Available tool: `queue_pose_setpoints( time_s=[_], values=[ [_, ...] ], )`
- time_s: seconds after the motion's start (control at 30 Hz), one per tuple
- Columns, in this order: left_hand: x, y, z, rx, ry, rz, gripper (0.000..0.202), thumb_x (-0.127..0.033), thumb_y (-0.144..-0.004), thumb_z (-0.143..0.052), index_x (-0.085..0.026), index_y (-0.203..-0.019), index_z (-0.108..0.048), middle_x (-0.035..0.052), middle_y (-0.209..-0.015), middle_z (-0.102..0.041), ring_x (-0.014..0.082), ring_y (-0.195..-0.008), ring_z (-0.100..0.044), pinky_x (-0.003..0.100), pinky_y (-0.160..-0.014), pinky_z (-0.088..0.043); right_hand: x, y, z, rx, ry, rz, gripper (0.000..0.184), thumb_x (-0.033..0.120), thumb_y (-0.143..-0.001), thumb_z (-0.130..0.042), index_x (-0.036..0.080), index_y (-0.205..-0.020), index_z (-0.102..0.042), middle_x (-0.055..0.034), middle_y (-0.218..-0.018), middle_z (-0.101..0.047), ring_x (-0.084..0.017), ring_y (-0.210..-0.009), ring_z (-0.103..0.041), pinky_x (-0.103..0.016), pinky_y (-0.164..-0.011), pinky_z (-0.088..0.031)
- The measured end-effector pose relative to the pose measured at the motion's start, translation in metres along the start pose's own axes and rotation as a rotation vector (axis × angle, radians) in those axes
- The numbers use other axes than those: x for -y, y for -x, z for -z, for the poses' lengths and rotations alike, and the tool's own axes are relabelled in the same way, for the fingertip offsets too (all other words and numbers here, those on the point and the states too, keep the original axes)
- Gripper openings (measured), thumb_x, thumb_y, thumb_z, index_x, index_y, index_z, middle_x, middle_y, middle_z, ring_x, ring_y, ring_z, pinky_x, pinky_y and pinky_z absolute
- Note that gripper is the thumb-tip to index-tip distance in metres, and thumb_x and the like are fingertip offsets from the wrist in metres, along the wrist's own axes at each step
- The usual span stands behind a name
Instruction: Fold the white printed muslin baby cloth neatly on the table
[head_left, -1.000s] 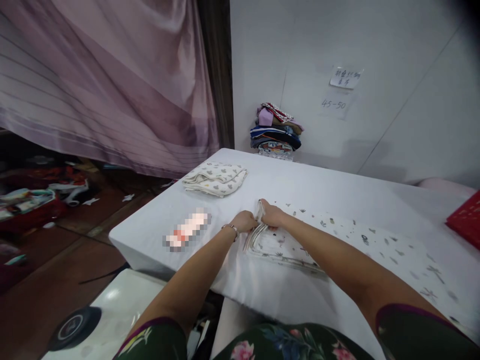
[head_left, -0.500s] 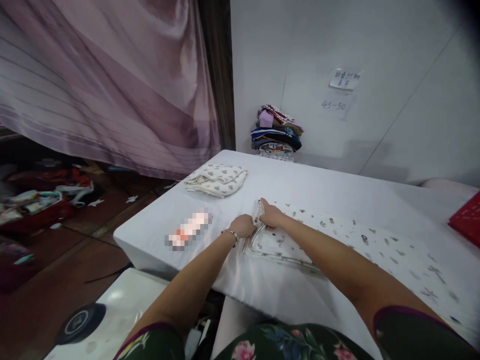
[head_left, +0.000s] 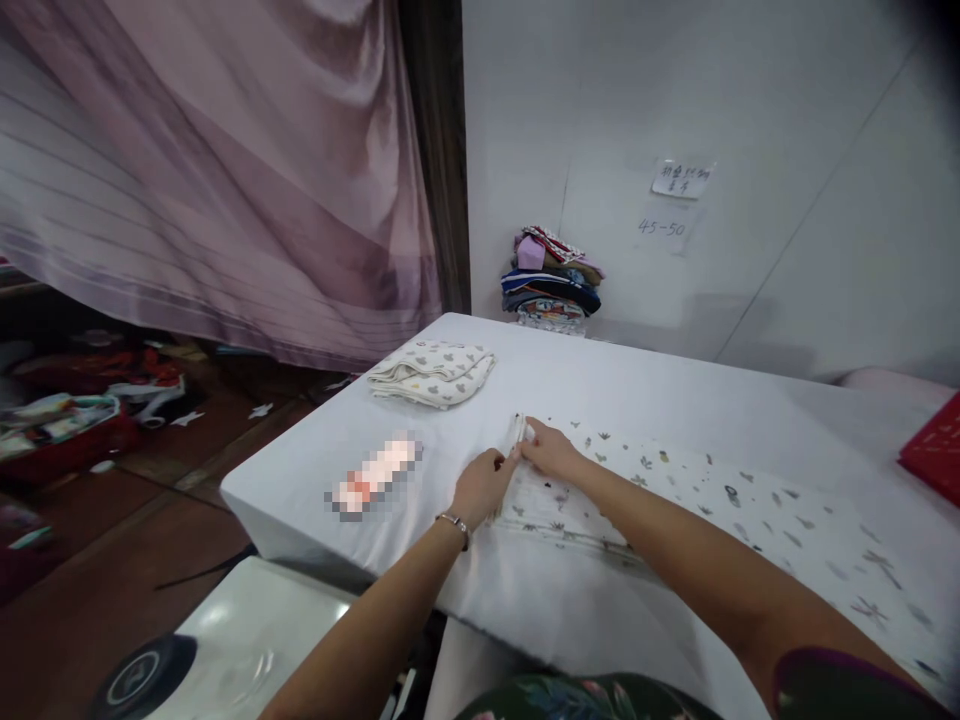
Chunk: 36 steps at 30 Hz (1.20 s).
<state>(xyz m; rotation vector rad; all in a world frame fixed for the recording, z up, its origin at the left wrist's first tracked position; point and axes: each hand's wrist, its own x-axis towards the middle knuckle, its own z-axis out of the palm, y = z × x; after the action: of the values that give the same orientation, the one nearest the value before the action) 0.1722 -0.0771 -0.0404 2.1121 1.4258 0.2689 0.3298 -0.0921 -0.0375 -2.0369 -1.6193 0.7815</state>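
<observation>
left hand (head_left: 481, 488) is now brought nearer the right hand (head_left: 553, 452), by which the patterned cloth (head_left: 750, 508) is pinched; left grip cannot be told.

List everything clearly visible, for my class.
Table: 1, white, centre
Printed cloth: 1, white, across table
Folded cloth: 1, patterned white, table's left
Blurred item: 1, pinkish, before folded cloth
Fabric stack: 1, multicoloured, by wall
Wall: 1, pale, behind
Notes: 2, white, wall
Curtain: 1, mauve, upper left
Container: 1, red, left
Disc: 1, dark, lower left
Item: 1, red, right edge
Bracelet: 1, silvery, left wrist
Left hand: 1, bare, printed cloth's edge
Right hand: 1, bare, printed cloth's edge
</observation>
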Motion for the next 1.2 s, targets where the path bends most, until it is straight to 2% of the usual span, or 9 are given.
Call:
queue_pose_setpoints(
  time_s=[0.1,0.17,0.23,0.43,0.53,0.67,0.9,1.03,1.2],
  values=[
    [0.002,0.006,-0.008,-0.041,-0.089,-0.041,0.035,-0.050,-0.085,-0.036,-0.020,-0.087,-0.054,0.0047,-0.089,-0.063,0.0174,-0.079,-0.059,0.027,-0.064,-0.038,-0.019,0.011,-0.001,-0.147,0.239,0.334,0.035,0.027,-0.084,-0.046,0.016,-0.116,-0.054,-0.0097,-0.103,-0.062,-0.021,-0.098,-0.056,-0.031,-0.085,-0.041],
    [0.004,0.007,-0.015,-0.088,-0.187,-0.099,0.025,-0.040,-0.086,-0.039,-0.019,-0.090,-0.053,0.0056,-0.094,-0.061,0.0176,-0.081,-0.059,0.028,-0.065,-0.038,-0.033,0.016,-0.004,-0.149,0.356,0.484,0.031,0.024,-0.084,-0.046,0.016,-0.112,-0.056,-0.0121,-0.116,-0.057,-0.023,-0.111,-0.048,-0.035,-0.095,-0.035],
    [0.005,0.007,-0.020,-0.112,-0.236,-0.132,0.021,-0.035,-0.086,-0.040,-0.019,-0.092,-0.051,0.0060,-0.097,-0.059,0.0179,-0.083,-0.059,0.029,-0.067,-0.038,-0.041,0.019,-0.007,-0.144,0.401,0.523,0.034,0.026,-0.085,-0.046,0.016,-0.117,-0.054,-0.0130,-0.125,-0.051,-0.024,-0.120,-0.041,-0.038,-0.099,-0.031],
    [0.006,0.012,-0.023,-0.193,-0.183,-0.155,0.033,-0.032,-0.085,-0.043,-0.019,-0.115,-0.041,0.0066,-0.107,-0.054,0.0173,-0.087,-0.057,0.028,-0.066,-0.039,-0.028,0.003,-0.005,-0.177,0.413,0.383,0.045,0.029,-0.089,-0.038,0.016,-0.132,-0.041,-0.0109,-0.143,-0.032,-0.024,-0.134,-0.019,-0.044,-0.106,-0.019],
    [0.005,0.016,-0.021,-0.228,-0.200,-0.182,0.027,-0.031,-0.084,-0.044,-0.019,-0.109,-0.045,0.0060,-0.105,-0.054,0.0176,-0.091,-0.055,0.028,-0.069,-0.039,-0.023,-0.013,-0.006,-0.144,0.432,0.281,0.049,0.030,-0.089,-0.037,0.013,-0.135,-0.036,-0.0111,-0.145,-0.028,-0.024,-0.135,-0.016,-0.044,-0.107,-0.015],
    [0.005,0.018,-0.018,-0.162,-0.224,-0.175,0.018,-0.031,-0.086,-0.042,-0.019,-0.093,-0.053,0.0047,-0.095,-0.058,0.0176,-0.092,-0.054,0.028,-0.074,-0.038,-0.030,-0.029,-0.006,-0.051,0.423,0.188,0.056,0.038,-0.090,-0.034,0.011,-0.139,-0.030,-0.0119,-0.146,-0.027,-0.025,-0.134,-0.018,-0.045,-0.107,-0.013],
    [-0.001,0.022,-0.013,-0.169,-0.198,-0.164,0.026,-0.032,-0.086,-0.042,-0.020,-0.108,-0.051,0.0048,-0.097,-0.060,0.0177,-0.094,-0.055,0.028,-0.078,-0.038,-0.034,-0.031,-0.005,-0.070,0.396,0.198,0.053,0.037,-0.092,-0.028,0.014,-0.140,-0.029,-0.0095,-0.148,-0.022,-0.022,-0.136,-0.012,-0.044,-0.109,-0.009],
    [-0.001,0.023,-0.014,-0.138,-0.180,-0.123,0.022,-0.029,-0.087,-0.041,-0.020,-0.101,-0.054,0.0044,-0.096,-0.061,0.0167,-0.091,-0.056,0.028,-0.075,-0.038,-0.032,-0.035,-0.003,-0.028,0.367,0.238,0.050,0.035,-0.091,-0.031,0.015,-0.137,-0.034,-0.0104,-0.144,-0.030,-0.023,-0.133,-0.022,-0.047,-0.107,-0.013],
    [0.005,0.021,-0.016,-0.150,-0.049,-0.100,0.023,-0.030,-0.087,-0.040,-0.021,-0.101,-0.055,0.0023,-0.093,-0.063,0.0145,-0.082,-0.058,0.026,-0.071,-0.037,-0.029,-0.050,0.013,-0.127,0.245,0.164,0.042,0.023,-0.090,-0.034,0.018,-0.130,-0.046,-0.0074,-0.134,-0.046,-0.017,-0.124,-0.039,-0.033,-0.104,-0.026]
  ],
)
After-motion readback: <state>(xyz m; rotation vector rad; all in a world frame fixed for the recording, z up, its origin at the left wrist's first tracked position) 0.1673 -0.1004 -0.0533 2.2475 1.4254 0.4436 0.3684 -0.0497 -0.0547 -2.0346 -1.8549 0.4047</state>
